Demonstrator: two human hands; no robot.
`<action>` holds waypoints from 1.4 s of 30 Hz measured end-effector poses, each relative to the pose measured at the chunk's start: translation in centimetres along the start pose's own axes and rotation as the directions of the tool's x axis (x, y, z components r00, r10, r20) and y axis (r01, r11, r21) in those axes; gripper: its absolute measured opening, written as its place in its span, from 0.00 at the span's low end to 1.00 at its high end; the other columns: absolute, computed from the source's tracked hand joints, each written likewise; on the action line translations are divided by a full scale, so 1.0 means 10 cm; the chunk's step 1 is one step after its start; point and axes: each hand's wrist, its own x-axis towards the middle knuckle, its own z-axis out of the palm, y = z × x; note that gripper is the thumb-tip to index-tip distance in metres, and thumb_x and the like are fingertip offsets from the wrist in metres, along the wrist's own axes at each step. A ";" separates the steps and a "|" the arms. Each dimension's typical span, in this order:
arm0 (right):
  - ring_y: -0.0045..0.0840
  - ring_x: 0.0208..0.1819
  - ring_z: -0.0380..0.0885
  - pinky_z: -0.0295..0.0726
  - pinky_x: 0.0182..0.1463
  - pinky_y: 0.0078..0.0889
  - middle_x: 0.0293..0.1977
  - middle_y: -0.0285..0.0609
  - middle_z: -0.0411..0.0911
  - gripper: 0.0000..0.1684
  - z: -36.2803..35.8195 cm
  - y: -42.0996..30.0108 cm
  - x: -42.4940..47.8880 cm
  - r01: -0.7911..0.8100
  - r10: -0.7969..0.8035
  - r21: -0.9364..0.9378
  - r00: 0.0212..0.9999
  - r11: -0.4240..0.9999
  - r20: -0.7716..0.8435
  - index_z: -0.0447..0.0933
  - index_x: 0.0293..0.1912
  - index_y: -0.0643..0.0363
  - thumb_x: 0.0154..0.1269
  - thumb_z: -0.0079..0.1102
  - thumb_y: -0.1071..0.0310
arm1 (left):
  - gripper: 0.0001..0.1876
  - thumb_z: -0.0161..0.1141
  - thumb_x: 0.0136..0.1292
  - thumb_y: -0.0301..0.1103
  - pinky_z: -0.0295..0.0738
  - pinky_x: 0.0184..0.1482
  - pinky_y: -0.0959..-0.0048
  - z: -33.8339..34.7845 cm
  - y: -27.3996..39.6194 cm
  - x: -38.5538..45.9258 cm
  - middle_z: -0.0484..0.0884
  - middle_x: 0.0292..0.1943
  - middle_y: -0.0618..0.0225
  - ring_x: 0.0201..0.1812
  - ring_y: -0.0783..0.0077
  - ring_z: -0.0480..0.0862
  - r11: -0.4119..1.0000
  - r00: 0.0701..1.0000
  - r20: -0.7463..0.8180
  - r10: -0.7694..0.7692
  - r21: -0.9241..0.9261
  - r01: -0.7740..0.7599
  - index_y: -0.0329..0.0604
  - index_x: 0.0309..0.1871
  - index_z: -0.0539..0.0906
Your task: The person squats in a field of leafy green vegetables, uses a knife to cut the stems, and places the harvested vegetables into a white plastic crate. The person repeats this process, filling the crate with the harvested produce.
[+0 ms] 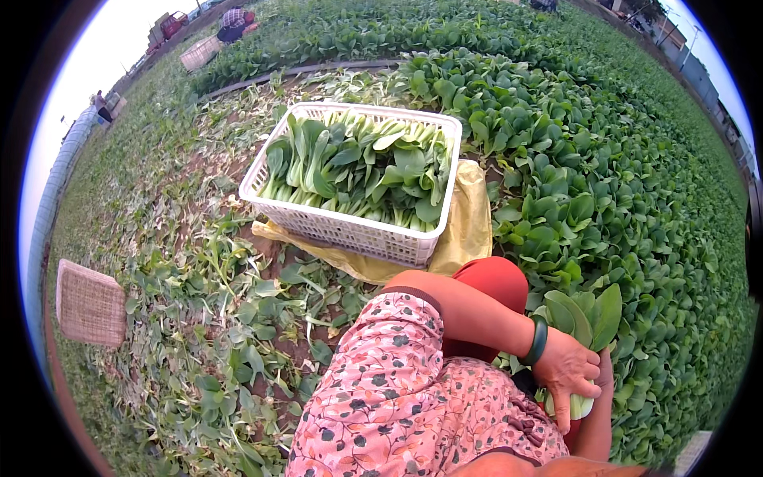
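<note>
Low at the right, a bok choy (583, 319) stands leaves up between my hands, its pale base showing below my fingers. My left hand (566, 372), with a dark green bangle at the wrist, lies across its stalks from the left, the index finger pointing down. My right hand (604, 366) holds it from the right side, its fingers mostly hidden behind the plant and my left hand. Ahead of my knee, a white plastic crate (334, 217) holds many bok choy laid in rows. It rests on a yellow woven plastic sheet (471, 220).
Dense growing bok choy (566, 208) covers the right side. Cut leaves litter the ground (226, 322) at the left, where another crate (90, 304) lies. Farther off are a crate (201, 52), a bending person (233, 25) and another person (102, 107). A crate corner (692, 450) shows at lower right.
</note>
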 end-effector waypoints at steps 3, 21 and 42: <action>0.31 0.50 0.74 0.74 0.55 0.40 0.49 0.41 0.76 0.32 0.01 0.11 0.03 -0.017 0.019 0.051 0.999 0.999 -0.048 0.69 0.59 0.54 0.69 0.41 0.40 | 0.34 0.48 0.62 0.37 0.67 0.47 0.64 0.02 0.03 -0.05 0.69 0.49 0.60 0.40 0.63 0.73 0.998 0.998 0.065 -0.009 -0.062 0.013 1.01 0.63 0.55; 0.31 0.47 0.76 0.75 0.53 0.39 0.47 0.41 0.77 0.31 0.13 -0.13 0.75 0.201 -0.200 0.222 0.979 0.954 -0.028 0.71 0.56 0.55 0.68 0.44 0.40 | 0.08 0.56 0.52 0.38 0.67 0.49 0.64 -0.38 -0.02 -0.56 0.76 0.38 0.65 0.46 0.63 0.75 0.876 0.869 -0.180 -0.461 0.063 0.478 0.49 0.35 0.75; 0.28 0.56 0.69 0.65 0.63 0.32 0.57 0.44 0.69 0.37 2.02 -0.70 1.27 0.525 -0.472 -0.396 0.851 0.753 0.231 0.61 0.63 0.64 0.56 0.66 0.69 | 0.44 0.70 0.51 0.41 0.67 0.62 0.68 -0.90 -0.20 -1.29 0.71 0.59 0.61 0.59 0.67 0.73 -0.319 0.123 0.303 -0.945 -0.937 -0.141 0.40 0.68 0.58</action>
